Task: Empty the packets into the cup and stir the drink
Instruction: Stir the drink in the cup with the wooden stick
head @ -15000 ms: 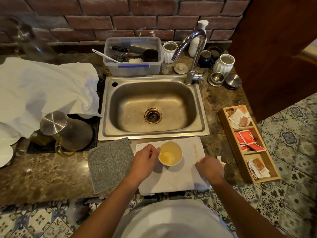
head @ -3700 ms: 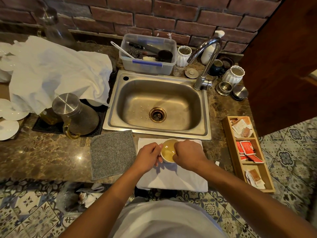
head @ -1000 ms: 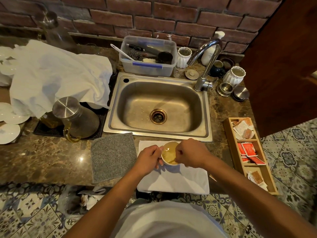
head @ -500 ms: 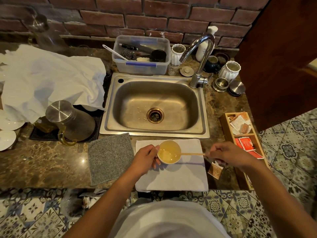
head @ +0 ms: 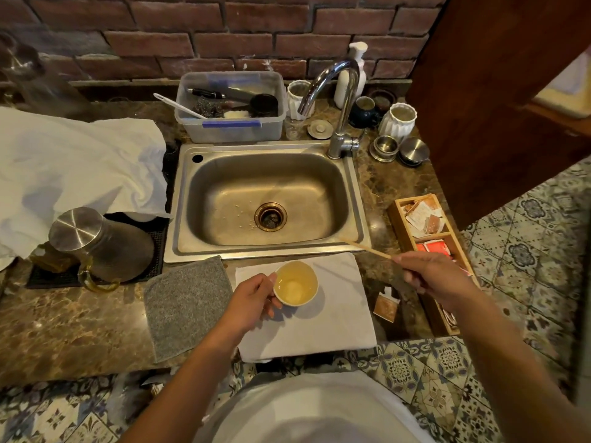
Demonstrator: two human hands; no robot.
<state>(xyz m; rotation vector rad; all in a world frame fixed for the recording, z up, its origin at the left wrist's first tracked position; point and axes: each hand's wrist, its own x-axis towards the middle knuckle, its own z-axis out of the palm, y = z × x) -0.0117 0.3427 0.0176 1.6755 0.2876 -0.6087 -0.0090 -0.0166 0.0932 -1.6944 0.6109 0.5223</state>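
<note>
A small pale cup (head: 295,283) holding a yellowish drink stands on a white folded cloth (head: 323,321) at the counter's front edge. My left hand (head: 252,302) grips the cup by its left side. My right hand (head: 430,276) is off to the right of the cup, above the counter, pinching a thin wooden stir stick (head: 364,247) whose free end points up-left toward the sink's front corner. A torn brown packet (head: 387,306) lies on the counter just right of the cloth.
A steel sink (head: 267,199) with a tap (head: 339,100) lies behind the cup. A wooden tray of packets (head: 425,238) sits at the right, a grey mat (head: 188,302) and a steel-lidded jug (head: 96,244) at the left. A plastic tub (head: 232,107) and jars stand at the back.
My right hand has lifted the stir stick out of the cup and carried it to the right and up. My left hand keeps its hold on the cup.
</note>
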